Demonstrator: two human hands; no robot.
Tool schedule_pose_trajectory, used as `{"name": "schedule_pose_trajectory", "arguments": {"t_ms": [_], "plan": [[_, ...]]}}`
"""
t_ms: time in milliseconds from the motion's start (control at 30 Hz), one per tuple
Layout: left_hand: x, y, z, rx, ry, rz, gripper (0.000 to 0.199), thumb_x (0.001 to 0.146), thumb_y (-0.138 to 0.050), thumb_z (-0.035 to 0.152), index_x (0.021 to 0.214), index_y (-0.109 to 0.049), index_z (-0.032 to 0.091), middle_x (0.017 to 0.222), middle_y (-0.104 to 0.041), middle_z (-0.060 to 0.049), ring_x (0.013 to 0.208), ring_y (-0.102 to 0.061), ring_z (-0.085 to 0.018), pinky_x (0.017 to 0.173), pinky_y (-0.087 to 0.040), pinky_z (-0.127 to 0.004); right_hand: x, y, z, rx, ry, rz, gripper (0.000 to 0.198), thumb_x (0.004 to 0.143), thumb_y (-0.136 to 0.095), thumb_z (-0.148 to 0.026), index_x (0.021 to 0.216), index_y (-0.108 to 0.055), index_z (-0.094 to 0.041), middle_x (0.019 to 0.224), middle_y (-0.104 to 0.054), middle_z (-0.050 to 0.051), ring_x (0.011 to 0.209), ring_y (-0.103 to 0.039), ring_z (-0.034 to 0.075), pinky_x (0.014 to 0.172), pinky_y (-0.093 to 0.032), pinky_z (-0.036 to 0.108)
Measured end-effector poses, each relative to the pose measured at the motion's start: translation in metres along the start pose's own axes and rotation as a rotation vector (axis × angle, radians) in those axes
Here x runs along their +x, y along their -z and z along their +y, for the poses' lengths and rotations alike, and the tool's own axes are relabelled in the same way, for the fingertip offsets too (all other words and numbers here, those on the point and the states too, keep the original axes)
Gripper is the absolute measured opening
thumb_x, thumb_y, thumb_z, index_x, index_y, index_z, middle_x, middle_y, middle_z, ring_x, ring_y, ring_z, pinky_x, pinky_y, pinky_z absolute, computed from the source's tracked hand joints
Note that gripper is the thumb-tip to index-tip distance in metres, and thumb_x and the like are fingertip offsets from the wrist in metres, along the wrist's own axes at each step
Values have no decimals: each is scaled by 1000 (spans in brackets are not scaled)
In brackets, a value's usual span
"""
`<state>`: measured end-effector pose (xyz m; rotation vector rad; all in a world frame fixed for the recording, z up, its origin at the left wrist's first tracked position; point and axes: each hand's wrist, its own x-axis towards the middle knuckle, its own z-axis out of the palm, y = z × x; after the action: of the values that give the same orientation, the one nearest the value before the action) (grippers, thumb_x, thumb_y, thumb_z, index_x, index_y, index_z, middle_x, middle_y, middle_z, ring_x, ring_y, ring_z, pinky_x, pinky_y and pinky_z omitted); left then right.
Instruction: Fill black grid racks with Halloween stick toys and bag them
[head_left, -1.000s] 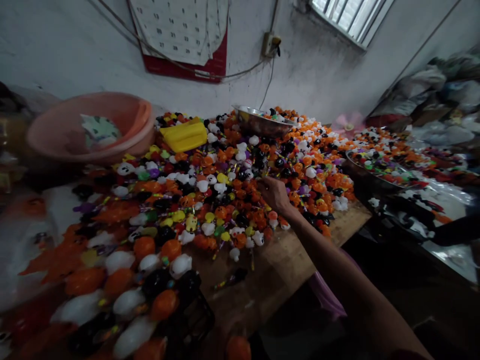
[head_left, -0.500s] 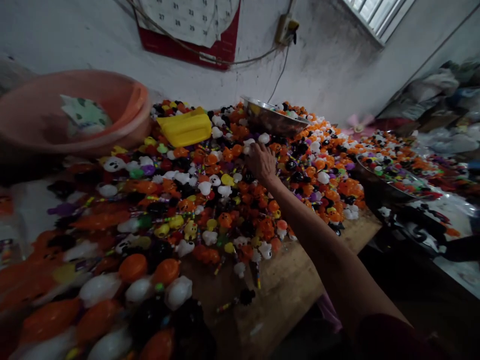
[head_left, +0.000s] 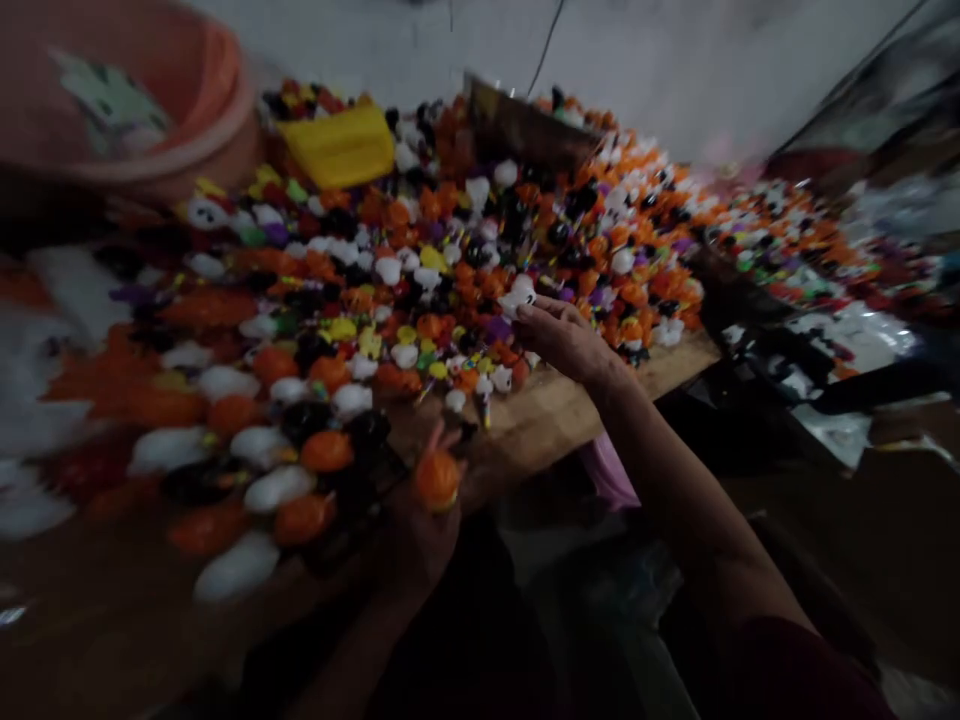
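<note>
Two bare hands each carry one small toy. Nearest, the left hand [head_left: 427,538] is low at the front edge of the table, palm side up, with an orange toy [head_left: 437,482] resting against its fingers; the fingers are partly raised behind the toy, close to it, and the light is too dim to show the thumb clearly. To the left, near this hand, larger rounded toys [head_left: 279,487] in white, orange and black lie close together in slanting rows. A bare strip of wooden tabletop [head_left: 540,415] runs along the front edge, and a pinkish-purple cloth [head_left: 609,470] hangs just below it.

Farther in, the right hand [head_left: 568,342] extends over the front of the heap, thumb and fingertips pinched narrow around a white toy [head_left: 517,297] with dark marks. Behind it spreads a broad heap [head_left: 450,290] of little orange, white, black, yellow, green and purple pieces, some with striped sticks.

At the heap's far side lies a yellow plastic piece [head_left: 337,147], beside a large pink basin [head_left: 180,165] with a patterned item inside. A tilted metal bowl [head_left: 525,128] sits among the pieces near the pale wall [head_left: 637,60].
</note>
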<state>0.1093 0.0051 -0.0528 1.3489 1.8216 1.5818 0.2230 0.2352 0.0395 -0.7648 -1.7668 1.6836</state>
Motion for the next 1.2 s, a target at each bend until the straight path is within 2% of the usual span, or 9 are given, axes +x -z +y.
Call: {"name": "schedule_pose_trajectory", "arguments": {"t_ms": [233,300,433,600,733,900,1000,1100,1200], "plan": [[-10,-2,-10,-126,191,24,30,85,-72,48,89,-73,18,88,-77,-10,90,-74,-26,83,-61,-37,-82,-56,27,-37,-132,-125,47,76,-82,-62,86,-70,-17,78,-68,0,66,-60,11,63,-52,24],[-18,1,-9,-180,220,-2,30,86,-70,47,92,-73,18,92,-78,-9,89,-74,-24,80,-61,-35,-95,-67,27,-46,-131,-126,48,80,-79,-62,95,-70,-17,78,-69,0,68,-61,12,66,-54,26],[-36,16,-9,-311,352,-20,39,84,-71,52,103,-69,18,84,-76,-5,57,-65,-15,49,-50,-24,-119,-86,35,-90,-81,-120,53,84,-76,-61,116,-70,-19,93,-74,3,85,-68,17,81,-57,31],[-50,36,-14,-312,389,-21,43,81,-73,56,99,-68,17,74,-74,-4,57,-65,-16,44,-45,-23,-140,-121,64,-53,-105,-140,43,85,-74,-61,92,-78,-18,83,-71,2,90,-67,19,88,-55,34],[-58,50,-15,-264,399,22,43,81,-75,58,95,-68,17,76,-73,-5,63,-67,-18,50,-52,-26,-147,-148,76,81,-107,-78,40,82,-76,-60,88,-79,-21,83,-70,0,84,-65,16,87,-55,33],[-80,72,-11,-171,372,66,31,82,-74,46,98,-73,19,98,-77,-7,93,-73,-23,86,-62,-37,-146,-161,78,26,-41,-6,33,84,-77,-53,86,-76,-20,87,-71,1,85,-64,16,83,-54,29],[-100,87,-11,-130,438,47,26,88,-68,41,101,-72,19,96,-77,-7,81,-70,-19,75,-61,-33,-134,-165,89,-44,32,78,32,91,-69,-50,95,-72,-18,86,-68,2,76,-59,14,73,-52,27],[-117,102,-13,-146,478,35,27,93,-64,43,102,-71,18,92,-76,-7,67,-63,-14,62,-54,-28,-114,-174,105,-150,127,101,35,89,-70,-50,98,-70,-16,88,-69,4,80,-61,16,77,-51,29],[-127,114,-14,-170,452,65,28,94,-64,44,102,-71,18,96,-74,-8,70,-62,-14,64,-53,-28,-97,-184,118,-320,203,96,36,90,-67,-51,95,-71,-16,86,-70,5,81,-62,18,79,-50,30]]}}
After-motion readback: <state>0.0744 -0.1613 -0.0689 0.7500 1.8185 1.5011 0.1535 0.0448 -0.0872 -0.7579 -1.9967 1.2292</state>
